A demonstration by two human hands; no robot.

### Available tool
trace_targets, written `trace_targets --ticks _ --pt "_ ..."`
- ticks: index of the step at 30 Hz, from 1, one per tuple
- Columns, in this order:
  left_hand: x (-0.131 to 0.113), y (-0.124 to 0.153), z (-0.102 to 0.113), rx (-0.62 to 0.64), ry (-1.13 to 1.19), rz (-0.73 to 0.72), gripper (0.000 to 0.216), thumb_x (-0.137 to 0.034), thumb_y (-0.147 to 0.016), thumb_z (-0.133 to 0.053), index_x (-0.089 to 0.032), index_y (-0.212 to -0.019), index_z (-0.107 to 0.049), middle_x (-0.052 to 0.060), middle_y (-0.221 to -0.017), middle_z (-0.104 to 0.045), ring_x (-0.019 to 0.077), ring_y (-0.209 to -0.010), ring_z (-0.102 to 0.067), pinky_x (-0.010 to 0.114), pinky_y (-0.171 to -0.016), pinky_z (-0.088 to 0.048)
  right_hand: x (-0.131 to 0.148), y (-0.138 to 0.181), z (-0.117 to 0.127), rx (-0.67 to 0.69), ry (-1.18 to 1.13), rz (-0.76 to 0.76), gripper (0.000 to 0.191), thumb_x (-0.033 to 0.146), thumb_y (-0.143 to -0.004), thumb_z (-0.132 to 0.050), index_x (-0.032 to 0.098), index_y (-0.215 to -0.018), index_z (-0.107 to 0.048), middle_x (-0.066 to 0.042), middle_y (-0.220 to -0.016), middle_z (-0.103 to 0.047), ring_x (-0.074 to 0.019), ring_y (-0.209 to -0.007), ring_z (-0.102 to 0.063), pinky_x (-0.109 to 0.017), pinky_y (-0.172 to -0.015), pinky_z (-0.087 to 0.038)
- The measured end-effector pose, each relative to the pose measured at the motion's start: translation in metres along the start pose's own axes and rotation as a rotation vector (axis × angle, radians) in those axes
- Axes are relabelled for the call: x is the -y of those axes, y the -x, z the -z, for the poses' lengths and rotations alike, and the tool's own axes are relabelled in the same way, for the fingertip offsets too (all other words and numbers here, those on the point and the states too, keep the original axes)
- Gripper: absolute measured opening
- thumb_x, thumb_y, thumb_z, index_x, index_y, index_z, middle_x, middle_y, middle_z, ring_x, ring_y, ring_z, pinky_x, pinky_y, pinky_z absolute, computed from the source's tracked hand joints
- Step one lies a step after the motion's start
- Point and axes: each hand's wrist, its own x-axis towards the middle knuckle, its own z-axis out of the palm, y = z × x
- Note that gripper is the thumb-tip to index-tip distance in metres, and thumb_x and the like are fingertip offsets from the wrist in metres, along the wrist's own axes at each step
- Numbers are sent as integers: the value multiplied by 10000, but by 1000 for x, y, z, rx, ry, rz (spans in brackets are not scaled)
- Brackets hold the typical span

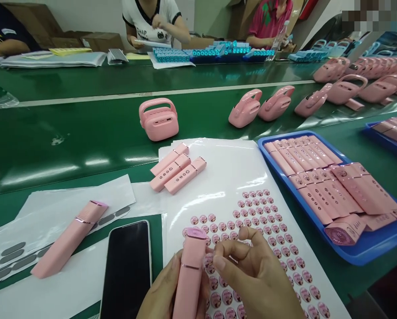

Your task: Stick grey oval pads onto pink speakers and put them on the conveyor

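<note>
Now we hold a pink bar (190, 270) upright in our left hand (161, 292), fingers clamped round its lower half, just above the sticker sheet (268, 221) and beside the dark phone (128, 266). Our right hand (254, 279) is just beside the bar's top, fingers curled inward; we cannot tell whether they pinch anything. A blue tray (367, 252) of similar bars lies to the right

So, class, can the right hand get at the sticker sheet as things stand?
Probably yes: the right hand hovers above the sticker sheet with nothing between; the left hand holds the pink device.
</note>
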Motion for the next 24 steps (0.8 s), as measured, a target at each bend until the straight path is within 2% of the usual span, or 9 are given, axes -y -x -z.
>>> trace_targets --ticks 3,5,8,10,13,17,19,24 --pt "5 -2 6 130 9 -57 673 -781 -612 -513 -117 -564 -613 55 -513 -577 85 -414 -467 193 -419 -350 1 3 -4 -42 51 5 599 275 -589 -815 269 -912 -311 49 -649 -671 -153 -634 -626 -242 -589 -496" --pt "4 -2 6 159 29 9 673 -763 -629 -531 -104 -529 -616 76 -506 -588 102 -451 -516 198 -469 -388 0 5 -5 -49 59 1 594 299 -599 -812 269 -919 -312 50 -641 -667 -146 -596 -613 -240 -557 -497" --pt "1 0 3 65 35 102 595 -681 -678 -584 -94 -622 -666 86 -495 -615 135 -454 -563 218 -481 -410 -2 6 -7 -25 41 -37 591 348 -604 -801 282 -905 -297 55 -637 -660 -155 -510 -583 -245 -427 -479" --pt "0 0 2 32 37 93 542 -645 -687 -609 -110 -612 -652 73 -460 -603 138 -419 -549 228 -458 -401 -4 8 -9 -39 30 -25 596 325 -584 -809 279 -896 -303 55 -630 -664 -153 -516 -590 -244 -443 -487" --pt "4 -2 4 38 5 75 518 -630 -723 -581 -126 -613 -632 58 -449 -587 134 -401 -521 239 -454 -399 -4 9 -12 -85 48 17 581 281 -574 -808 267 -884 -317 46 -617 -669 -156 -566 -611 -248 -498 -502" --pt "11 -5 9 78 -48 61 551 -640 -754 -529 -109 -811 -664 66 -506 -608 167 -463 -553 269 -500 -417 -3 10 -15 -85 79 8 598 306 -573 -808 276 -871 -290 58 -596 -652 -157 -559 -584 -226 -424 -480" --pt "13 -6 12 81 -28 65 545 -627 -748 -551 -113 -891 -660 72 -557 -635 176 -495 -568 273 -505 -411 -3 10 -15 -93 106 3 605 309 -576 -806 279 -886 -287 54 -608 -658 -159 -577 -585 -208 -407 -469" --pt "14 -6 15 -37 -9 23 494 -558 -716 -645 -144 -986 -655 85 -792 -700 220 -731 -625 287 -609 -454 -4 9 -17 -144 167 44 586 331 -589 -794 280 -892 -295 46 -618 -657 -159 -599 -593 -204 -431 -483"
